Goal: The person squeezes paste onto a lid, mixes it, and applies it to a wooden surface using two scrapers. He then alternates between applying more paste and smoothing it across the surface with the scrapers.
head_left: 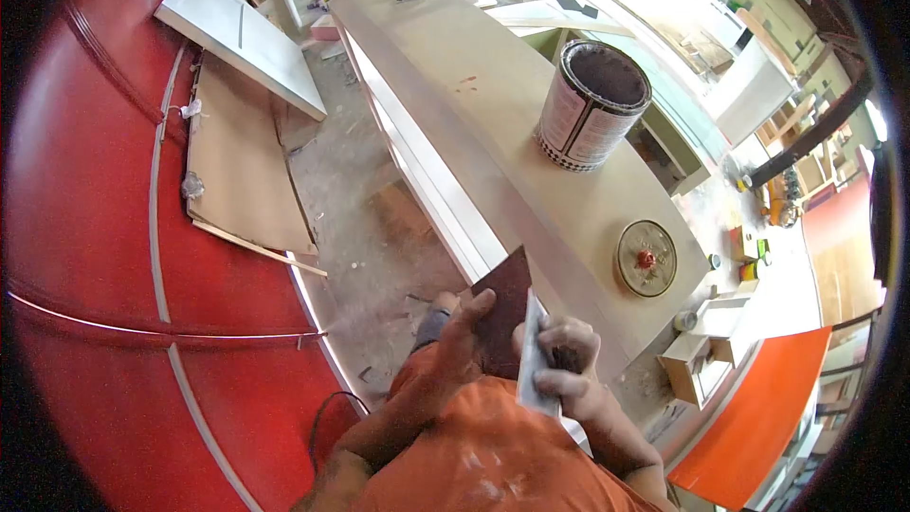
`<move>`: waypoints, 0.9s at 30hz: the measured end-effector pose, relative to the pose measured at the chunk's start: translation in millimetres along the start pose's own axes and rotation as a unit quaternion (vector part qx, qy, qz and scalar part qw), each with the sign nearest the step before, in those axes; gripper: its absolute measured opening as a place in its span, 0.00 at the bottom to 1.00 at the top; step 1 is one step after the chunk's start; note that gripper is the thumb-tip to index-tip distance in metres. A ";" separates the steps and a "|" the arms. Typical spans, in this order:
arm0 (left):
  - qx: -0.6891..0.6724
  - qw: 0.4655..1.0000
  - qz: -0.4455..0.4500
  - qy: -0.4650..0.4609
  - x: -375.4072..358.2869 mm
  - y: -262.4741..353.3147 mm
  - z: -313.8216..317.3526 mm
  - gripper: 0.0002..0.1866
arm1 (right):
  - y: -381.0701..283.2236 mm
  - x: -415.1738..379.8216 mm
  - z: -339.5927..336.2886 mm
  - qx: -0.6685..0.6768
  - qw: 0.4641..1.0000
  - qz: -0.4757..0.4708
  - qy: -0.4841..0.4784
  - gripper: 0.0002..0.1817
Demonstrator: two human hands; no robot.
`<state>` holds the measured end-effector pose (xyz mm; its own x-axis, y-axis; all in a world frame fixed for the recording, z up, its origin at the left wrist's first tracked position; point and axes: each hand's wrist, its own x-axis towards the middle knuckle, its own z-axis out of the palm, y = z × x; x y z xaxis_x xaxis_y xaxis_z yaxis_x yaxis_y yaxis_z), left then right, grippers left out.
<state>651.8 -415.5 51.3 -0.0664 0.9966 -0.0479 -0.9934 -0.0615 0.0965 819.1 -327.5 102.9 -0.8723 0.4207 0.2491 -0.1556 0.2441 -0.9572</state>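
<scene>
My left hand grips a dark reddish-brown flat sheet by its edge, thumb pressed on its face. My right hand is closed around a wide, light grey putty knife, its flat blade standing on edge against the right side of the sheet. Both hands are close together in front of the orange shirt. Beyond them, a large open can with a smeared rim stands on the long tan panel. Near the panel's front right lies a round lid with a red blob at its middle.
Large red panels stand along the left. Brown cardboard and a white board lean against them. An orange panel is at the lower right, near a small wooden box. A dark cable hangs at lower left.
</scene>
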 end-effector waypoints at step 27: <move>0.833 0.496 0.244 0.009 -22.4 136.2 -36.2 0.30 | 13.4 167.6 -18.3 0.160 0.940 0.274 0.127 0.18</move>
<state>514.6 -448.1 29.5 -0.2768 0.8831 0.3789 0.5979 -0.1504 0.7873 679.3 -237.7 134.6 -0.7294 0.6115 -0.3067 0.1179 -0.3292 -0.9369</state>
